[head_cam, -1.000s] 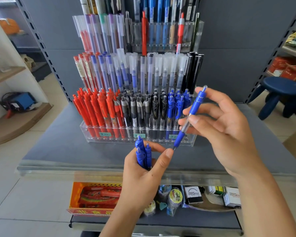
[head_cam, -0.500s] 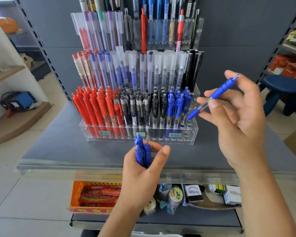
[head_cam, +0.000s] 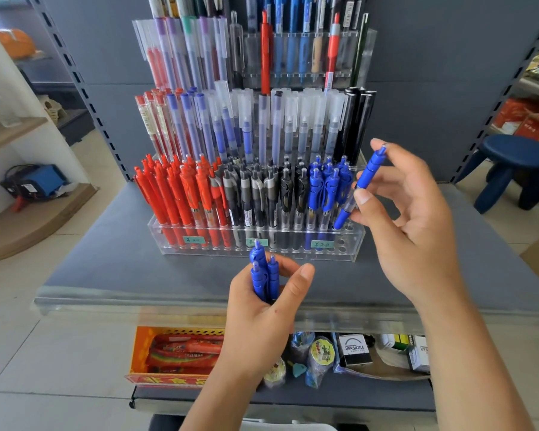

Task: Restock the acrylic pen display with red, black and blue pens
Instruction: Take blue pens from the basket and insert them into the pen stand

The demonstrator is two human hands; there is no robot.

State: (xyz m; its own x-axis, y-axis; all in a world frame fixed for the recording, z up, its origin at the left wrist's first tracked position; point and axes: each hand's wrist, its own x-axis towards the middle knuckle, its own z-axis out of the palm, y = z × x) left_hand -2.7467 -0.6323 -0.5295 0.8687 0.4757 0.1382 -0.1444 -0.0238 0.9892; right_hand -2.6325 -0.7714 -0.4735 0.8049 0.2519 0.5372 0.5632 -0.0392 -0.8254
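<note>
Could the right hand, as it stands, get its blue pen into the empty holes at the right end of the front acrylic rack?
Probably yes. The right hand holds its blue pen tip-down just above the empty holes, and nothing lies between.

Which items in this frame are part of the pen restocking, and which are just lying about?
Part of the job:
- acrylic pen display
- blue pen pinched in the right hand
- bunch of blue pens gripped in the left hand

Lying about:
- blue stool
- orange basket
- VERSATILE box
</note>
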